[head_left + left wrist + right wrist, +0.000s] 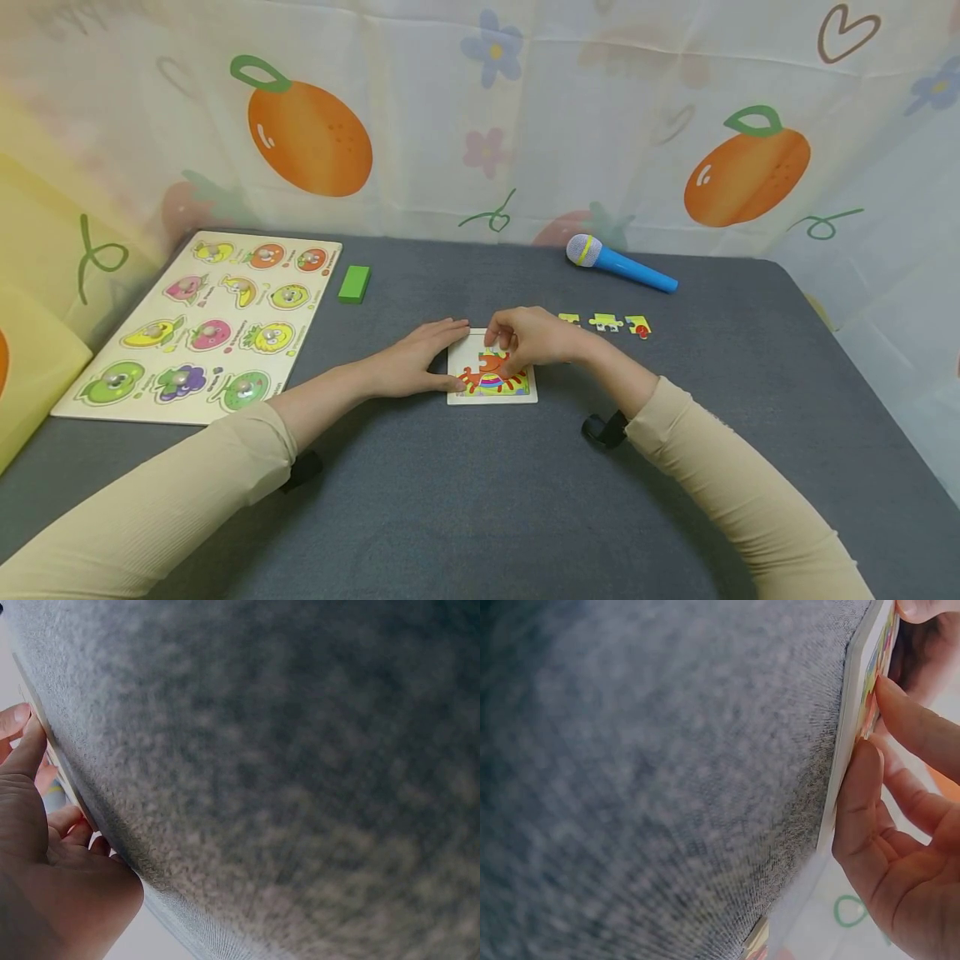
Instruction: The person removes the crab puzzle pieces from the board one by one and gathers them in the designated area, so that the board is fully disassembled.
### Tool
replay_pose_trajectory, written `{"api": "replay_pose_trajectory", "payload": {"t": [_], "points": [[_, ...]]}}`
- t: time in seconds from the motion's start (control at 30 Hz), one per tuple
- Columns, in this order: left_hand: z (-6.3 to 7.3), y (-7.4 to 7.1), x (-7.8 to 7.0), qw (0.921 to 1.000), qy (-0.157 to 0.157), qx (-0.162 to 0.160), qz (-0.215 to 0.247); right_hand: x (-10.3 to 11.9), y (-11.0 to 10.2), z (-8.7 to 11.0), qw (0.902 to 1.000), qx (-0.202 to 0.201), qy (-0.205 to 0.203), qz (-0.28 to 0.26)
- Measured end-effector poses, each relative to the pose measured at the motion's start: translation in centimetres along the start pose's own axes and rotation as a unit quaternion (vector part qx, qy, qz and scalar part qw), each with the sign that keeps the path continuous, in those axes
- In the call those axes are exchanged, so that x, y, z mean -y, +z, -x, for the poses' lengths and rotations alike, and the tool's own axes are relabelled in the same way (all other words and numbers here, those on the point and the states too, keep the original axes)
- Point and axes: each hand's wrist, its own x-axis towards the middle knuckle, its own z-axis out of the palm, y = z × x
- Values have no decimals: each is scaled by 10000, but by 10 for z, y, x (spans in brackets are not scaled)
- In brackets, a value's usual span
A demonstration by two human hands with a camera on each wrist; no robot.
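Several fingers of the right hand [538, 335] bent over the crab puzzle [493, 400], flat on the table [465, 500]; whether pinching, can't tell. Left hand [411, 358] relaxed at its left edge. Probably fitting a piece; next calls for aligning, pressing. Loose pieces [606, 322] lie to the right.

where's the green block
In the head view, the green block lies left of centre on the grey table, just right of the fruit board and beyond the left hand.

no legible txt, board [142, 411] lbls [331, 262] blurry
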Motion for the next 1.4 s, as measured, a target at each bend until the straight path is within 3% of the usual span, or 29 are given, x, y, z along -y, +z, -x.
{"api": "replay_pose_trajectory", "payload": {"t": [0.47, 1.4], "points": [[0, 0, -1, 10000, -25, 4, 7, 3, 2, 0, 9999, -33, 130, 26], [1, -1, -3, 10000, -32, 26, -9, 2, 2, 2, 9998, -41, -24, -210]]}}
